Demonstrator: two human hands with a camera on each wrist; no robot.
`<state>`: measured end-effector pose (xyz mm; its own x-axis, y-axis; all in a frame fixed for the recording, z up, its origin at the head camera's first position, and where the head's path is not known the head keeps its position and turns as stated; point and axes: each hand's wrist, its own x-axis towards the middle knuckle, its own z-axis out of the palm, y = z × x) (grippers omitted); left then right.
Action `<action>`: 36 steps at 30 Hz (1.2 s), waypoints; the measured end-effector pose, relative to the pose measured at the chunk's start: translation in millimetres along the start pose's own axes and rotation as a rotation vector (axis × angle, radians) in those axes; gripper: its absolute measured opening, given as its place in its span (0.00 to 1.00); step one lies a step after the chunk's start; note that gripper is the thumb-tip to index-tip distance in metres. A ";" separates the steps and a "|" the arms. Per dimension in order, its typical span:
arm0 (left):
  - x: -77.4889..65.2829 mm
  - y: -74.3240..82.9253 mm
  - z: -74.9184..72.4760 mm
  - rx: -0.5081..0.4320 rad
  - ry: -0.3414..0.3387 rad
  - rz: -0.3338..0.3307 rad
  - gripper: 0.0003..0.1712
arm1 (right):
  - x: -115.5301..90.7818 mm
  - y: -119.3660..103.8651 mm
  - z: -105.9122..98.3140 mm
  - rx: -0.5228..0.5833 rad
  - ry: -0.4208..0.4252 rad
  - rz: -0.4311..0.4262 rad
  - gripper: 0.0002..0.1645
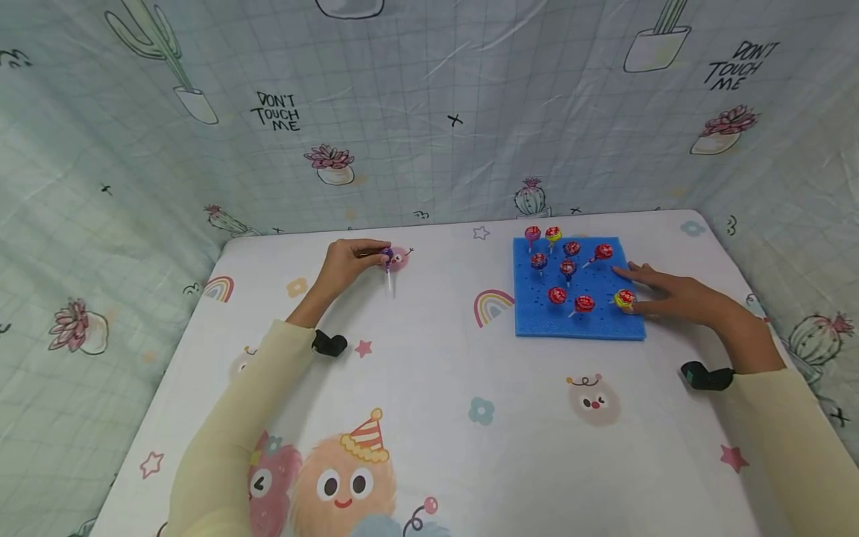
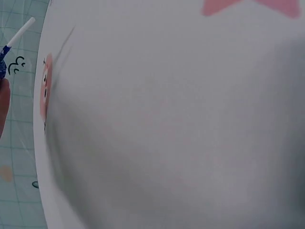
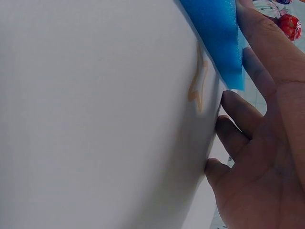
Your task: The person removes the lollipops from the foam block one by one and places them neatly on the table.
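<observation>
My left hand (image 1: 349, 262), at the table's back left, pinches a dark blue-purple wrapped lollipop (image 1: 387, 256) by its head. The white stick points down in the head view; in the left wrist view only part of the lollipop (image 2: 4, 62) and a fingertip show at the left edge. A blue foam board (image 1: 537, 322) lies at the right with several lollipops stuck in it. At its right edge rests my right hand (image 1: 678, 294), fingers extended and touching the board. Its thumb is beside a yellow-and-red lollipop (image 1: 625, 298). The right wrist view shows the fingers along the foam edge (image 3: 217, 33).
A white table (image 1: 429, 358) with printed cartoon figures lies under both hands. Patterned cloth (image 1: 403, 89) hangs behind it and at both sides. Some lollipops, such as a red one (image 1: 604, 251) at the board's upper right, lean over.
</observation>
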<state>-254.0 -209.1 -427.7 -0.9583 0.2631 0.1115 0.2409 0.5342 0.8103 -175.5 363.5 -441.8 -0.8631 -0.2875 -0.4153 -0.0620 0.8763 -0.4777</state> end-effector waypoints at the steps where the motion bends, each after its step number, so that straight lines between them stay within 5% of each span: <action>1: 0.6 -1.1 -0.1 0.005 -0.003 0.000 0.18 | -0.3 -0.2 -0.2 0.004 0.000 0.000 0.57; 36: 21.5 -20.5 12.3 0.108 -0.168 -0.086 0.18 | 0.1 -1.0 -0.9 0.002 0.004 0.012 0.58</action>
<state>-277.6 -204.5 -449.0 -0.9390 0.3386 -0.0602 0.1833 0.6408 0.7455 -176.0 362.8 -440.7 -0.8660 -0.2751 -0.4177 -0.0505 0.8789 -0.4743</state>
